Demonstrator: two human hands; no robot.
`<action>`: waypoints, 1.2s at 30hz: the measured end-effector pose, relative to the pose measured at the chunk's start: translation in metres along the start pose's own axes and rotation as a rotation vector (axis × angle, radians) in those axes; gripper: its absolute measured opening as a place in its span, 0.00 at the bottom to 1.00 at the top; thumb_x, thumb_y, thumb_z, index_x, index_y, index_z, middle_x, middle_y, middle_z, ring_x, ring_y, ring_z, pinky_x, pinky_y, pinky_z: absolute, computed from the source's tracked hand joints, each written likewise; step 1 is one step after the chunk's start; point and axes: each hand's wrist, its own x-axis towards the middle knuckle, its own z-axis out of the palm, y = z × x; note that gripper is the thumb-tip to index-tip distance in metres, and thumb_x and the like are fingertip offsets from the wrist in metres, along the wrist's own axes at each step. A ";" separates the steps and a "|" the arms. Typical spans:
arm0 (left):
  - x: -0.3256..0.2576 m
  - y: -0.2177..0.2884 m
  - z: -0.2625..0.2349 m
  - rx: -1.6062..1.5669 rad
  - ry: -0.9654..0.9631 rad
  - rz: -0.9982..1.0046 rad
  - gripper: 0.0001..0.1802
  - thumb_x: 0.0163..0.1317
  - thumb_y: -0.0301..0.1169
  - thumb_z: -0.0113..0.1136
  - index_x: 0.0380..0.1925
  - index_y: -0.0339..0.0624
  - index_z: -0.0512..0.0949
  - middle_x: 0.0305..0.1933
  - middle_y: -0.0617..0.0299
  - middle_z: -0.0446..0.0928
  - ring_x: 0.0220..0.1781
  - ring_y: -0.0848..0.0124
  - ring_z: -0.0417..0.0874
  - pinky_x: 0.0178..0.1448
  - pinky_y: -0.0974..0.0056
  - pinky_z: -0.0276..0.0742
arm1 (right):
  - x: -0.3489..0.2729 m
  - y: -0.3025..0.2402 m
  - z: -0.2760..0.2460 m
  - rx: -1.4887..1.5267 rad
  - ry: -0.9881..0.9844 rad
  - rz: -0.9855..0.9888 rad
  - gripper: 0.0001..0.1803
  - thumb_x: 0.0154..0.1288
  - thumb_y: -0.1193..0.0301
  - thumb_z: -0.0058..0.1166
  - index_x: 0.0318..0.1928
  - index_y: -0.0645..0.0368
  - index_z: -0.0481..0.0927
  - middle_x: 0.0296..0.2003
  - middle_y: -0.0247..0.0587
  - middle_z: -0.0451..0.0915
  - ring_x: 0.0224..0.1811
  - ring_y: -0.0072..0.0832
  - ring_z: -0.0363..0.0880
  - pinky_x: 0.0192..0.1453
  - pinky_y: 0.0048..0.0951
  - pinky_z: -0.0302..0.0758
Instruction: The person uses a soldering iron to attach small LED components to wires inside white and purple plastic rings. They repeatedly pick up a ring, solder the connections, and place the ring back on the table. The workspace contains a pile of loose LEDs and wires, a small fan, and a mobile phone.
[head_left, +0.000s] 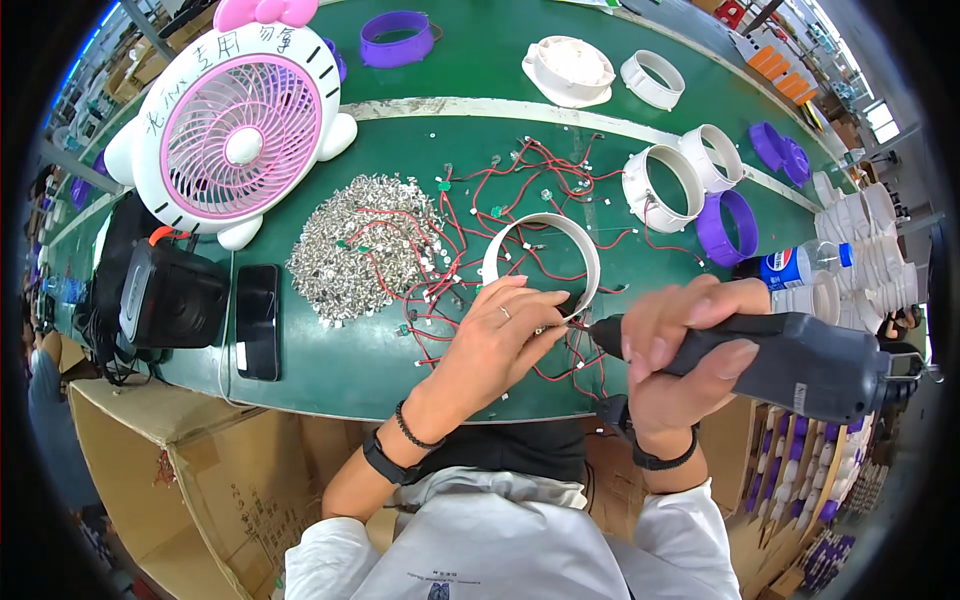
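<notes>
left hand: fingers pinched together on the near rim of the white plastic ring, holding it against the green table.
right hand: wrapped tight round the grey electric screwdriver.
ring location: front-centre of the table, lying among red wires, just right of the heap of small metal clips.
ring orientation: opening faces up, slightly tilted toward the person.
tool axis: long axis near horizontal, tip points left at the ring's near edge, by the left fingertips.
contact: tip probably touching the ring; hidden by fingers, cannot tell.
doing it well: keep the ring pinned flat, tip square to the fastener, wires clear of the bit.
</notes>
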 end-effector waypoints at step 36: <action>-0.002 0.001 -0.018 0.024 0.038 -0.059 0.10 0.55 0.27 0.74 0.37 0.43 0.85 0.58 0.61 0.80 0.70 0.50 0.75 0.69 0.46 0.75 | 0.006 0.001 0.016 -0.204 -0.038 -0.070 0.25 0.77 0.45 0.48 0.41 0.54 0.65 0.20 0.29 0.66 0.13 0.17 0.61 0.19 0.22 0.63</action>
